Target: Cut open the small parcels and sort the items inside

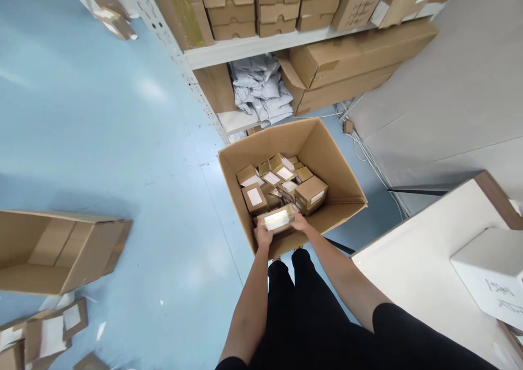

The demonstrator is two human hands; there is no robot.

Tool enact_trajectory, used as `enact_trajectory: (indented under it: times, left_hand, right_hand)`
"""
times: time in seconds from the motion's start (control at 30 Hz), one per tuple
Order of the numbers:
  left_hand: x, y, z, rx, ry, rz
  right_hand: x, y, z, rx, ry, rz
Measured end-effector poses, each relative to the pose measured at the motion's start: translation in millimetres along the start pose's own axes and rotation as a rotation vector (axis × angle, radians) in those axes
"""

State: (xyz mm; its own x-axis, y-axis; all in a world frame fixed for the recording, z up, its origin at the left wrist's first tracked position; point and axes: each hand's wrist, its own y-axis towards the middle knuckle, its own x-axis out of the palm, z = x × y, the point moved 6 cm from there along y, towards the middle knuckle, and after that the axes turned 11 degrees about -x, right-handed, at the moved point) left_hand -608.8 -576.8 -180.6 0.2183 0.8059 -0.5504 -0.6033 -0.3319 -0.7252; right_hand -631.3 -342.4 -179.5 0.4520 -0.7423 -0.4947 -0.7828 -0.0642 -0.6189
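Note:
Between my two hands is a small cardboard box (277, 220) with a pale label on top, wrapped in shiny tape. My left hand (263, 234) grips its left end and my right hand (299, 220) grips its right end. Both hands reach inside a large open carton (343, 168), over its near side. Several small labelled boxes lie jumbled in the carton, among them a brown box (254, 197) at the left and a larger box (311, 189) at the right. The undersides of my fingers are hidden.
Ahead stands a metal shelf (261, 47) with stacked boxes and grey plastic mailing bags (261, 84). An open carton (77, 250) lies on the blue floor to the left, near flattened cardboard scraps (44, 332). At the right is a white table (433, 255); cables (373, 163) run along the wall.

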Motion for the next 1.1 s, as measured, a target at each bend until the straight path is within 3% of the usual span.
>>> enact_trajectory:
  times: [0.2,0.4,0.5,0.6,0.7,0.83,0.93,1.1]
  left_hand:
    - [-38.6,-47,84,0.391,-0.033,0.042]
    - [-64.7,-91,171,0.706,0.0,0.045]
    - [-70.5,-122,200,0.823,0.071,0.035]
    - [-63.7,-162,219,0.919,0.162,0.031]
    - [-37.6,-210,230,1.028,0.234,-0.008]
    - [29.2,-284,227,1.146,0.33,-0.117]
    - [94.3,-349,201,1.219,0.415,-0.21]
    - [199.9,-468,126,1.352,0.52,-0.394]
  right_hand:
    - [-80,-43,-32,-0.165,-0.184,0.265]
    - [-140,-103,-56,-0.236,-0.291,0.527]
    - [-163,-139,-60,-0.28,-0.288,0.639]
    - [-183,-182,-47,-0.288,-0.27,0.755]
    - [-196,-236,-15,-0.241,-0.247,0.873]
    - [-196,-328,51,-0.138,-0.213,1.005]
    - [-180,-412,111,-0.01,-0.203,1.092]
    - [-132,-561,212,0.208,-0.133,1.198]
